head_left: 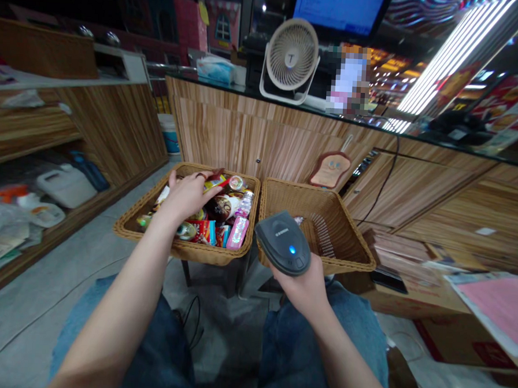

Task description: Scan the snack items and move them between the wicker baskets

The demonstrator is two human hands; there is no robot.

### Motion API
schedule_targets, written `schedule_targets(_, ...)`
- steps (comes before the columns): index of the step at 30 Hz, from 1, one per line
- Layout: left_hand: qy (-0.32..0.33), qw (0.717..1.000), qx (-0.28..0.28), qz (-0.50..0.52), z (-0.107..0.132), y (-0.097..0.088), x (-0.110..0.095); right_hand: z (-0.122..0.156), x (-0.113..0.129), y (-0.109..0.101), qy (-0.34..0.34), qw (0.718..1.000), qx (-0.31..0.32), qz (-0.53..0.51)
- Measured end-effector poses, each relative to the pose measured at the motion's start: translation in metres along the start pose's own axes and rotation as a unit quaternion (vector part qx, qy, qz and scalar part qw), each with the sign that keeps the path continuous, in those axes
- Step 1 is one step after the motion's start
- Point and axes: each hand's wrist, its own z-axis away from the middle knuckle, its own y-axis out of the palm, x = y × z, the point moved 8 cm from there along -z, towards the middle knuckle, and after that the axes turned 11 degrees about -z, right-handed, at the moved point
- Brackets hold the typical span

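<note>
The left hand (pixel 188 195) is spreading its fingers over snacks (pixel 229 215) packed in a wicker basket (pixel 195 251), while the right hand (pixel 298 283) is gripping a barcode scanner (pixel 283 243) (its blue light (pixel 292 249) is glowing) above a second basket (pixel 305 188) standing just beside the first.

You hold a dark gray barcode scanner (pixel 282 243) in your right grip (pixel 296 286), its blue light lit. Your left grip (pixel 189 195) rests spread over packaged snacks (pixel 225 215) heaped in a wicker basket (pixel 204 253): bottles, bars and boxes in bright wrappers, lying jumbled. The scanner sits over the near rim of a second wicker basket (pixel 347 245), just beside the first.
</note>
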Motion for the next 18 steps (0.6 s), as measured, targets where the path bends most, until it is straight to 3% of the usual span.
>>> schedule_targets(8, 0.024, 0.996, -0.082, -0.029, 0.035, -0.034, -0.011, 0.002, -0.004, -0.003, 0.009, 1.000, 0.007, 0.008)
schedule_targets(14, -0.070, 0.986, -0.143, -0.056, 0.039, -0.034, -0.015, 0.002, -0.002, -0.002, 0.003, 1.000, 0.009, 0.002)
schedule_targets(18, -0.122, 0.982, -0.119, -0.077, 0.036, -0.029, -0.020, 0.002, 0.001, -0.002, 0.001, 1.000, 0.007, -0.003)
